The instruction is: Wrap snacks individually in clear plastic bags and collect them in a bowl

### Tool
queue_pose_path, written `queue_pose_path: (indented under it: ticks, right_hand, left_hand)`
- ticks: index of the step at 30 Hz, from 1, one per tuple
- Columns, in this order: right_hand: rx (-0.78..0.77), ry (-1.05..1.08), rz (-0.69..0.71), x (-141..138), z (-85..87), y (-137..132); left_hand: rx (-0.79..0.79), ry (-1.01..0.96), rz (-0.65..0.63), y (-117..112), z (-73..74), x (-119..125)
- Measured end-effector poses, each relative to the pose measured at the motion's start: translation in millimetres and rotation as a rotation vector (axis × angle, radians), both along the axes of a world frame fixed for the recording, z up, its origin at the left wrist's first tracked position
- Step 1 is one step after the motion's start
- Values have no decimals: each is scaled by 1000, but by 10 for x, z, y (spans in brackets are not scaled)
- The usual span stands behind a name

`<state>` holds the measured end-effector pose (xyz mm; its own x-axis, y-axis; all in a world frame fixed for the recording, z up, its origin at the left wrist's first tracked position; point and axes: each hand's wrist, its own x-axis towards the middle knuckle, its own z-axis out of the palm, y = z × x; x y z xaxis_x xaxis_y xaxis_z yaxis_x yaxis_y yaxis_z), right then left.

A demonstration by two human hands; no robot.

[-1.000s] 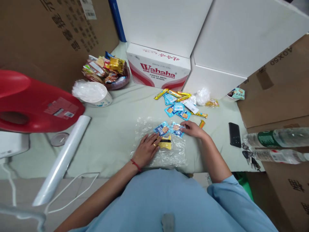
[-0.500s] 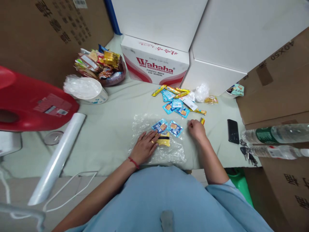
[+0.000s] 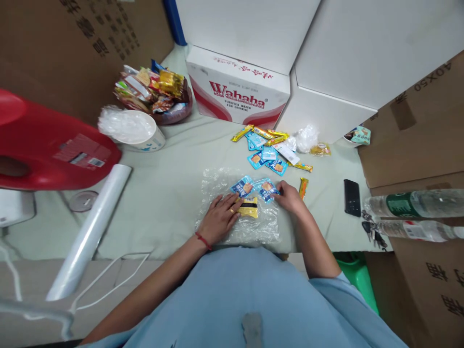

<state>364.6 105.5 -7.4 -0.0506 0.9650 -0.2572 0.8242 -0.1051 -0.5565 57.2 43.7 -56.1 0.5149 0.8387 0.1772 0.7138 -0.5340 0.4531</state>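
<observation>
A sheet of clear plastic film lies crinkled in front of me, bearing a yellow packet with a black band and two blue snack packets. My left hand rests flat on the film, fingers stretched out, fingertips over the left ends of the yellow packet and the lower edge of the left blue packet. At the film's right side, my right hand has thumb and fingers closed on the right edge of the other blue snack packet. A yellow stick packet lies just right of that hand.
Behind the film are several yellow sticks and blue packets in a pile. A snack basket, a paper tub, a red jug and a plastic roll stand left. A phone, keys and bottles lie right.
My right hand has moved left from beside the yellow stick packet, which now shows fully, to the edge of the right blue packet. My left hand stays on the film.
</observation>
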Motion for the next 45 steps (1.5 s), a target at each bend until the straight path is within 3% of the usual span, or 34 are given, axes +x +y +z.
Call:
queue_pose_path:
  ticks: [6,9,11,15,20,23,26,28,34,40,43,45]
  right_hand:
    - [194,-4,-340,340,170,-271]
    - [333,26,-395,328,329,-500]
    - [416,77,-280,189,412,-641]
    - [467,73,167,-268,409,-776]
    - [260,-220,504,-689,254,-690]
    - [204,-140,663,-733,277,-615]
    - [214,-19,679,-746,332,-544]
    - [240,-54,657,-800,323,-508]
    - [309,-181,637,-1023,140,-497]
    - [264,-237,617,-1005,148,-503]
    - [233,-261,605,-969,171,-517]
    - [215,-251,578,-934,172,-539]
  left_hand:
    - [-11,-29,12,-18,-11,10]
    - [-12,-47,19,-15,-25,9]
    - [-20,-87,20,5,-23,1]
    - [-49,-247,23,87,32,-38]
    - [-97,-322,92,150,118,-123]
    - [-94,-343,111,118,120,-176]
    - [-97,-357,113,66,108,-213]
    - [-103,-361,119,41,111,-230]
    - [-44,-346,171,59,112,-302]
    - [26,-229,404,212,20,-300]
    - [14,-125,542,336,109,-199]
    - [-79,17,559,417,211,-134]
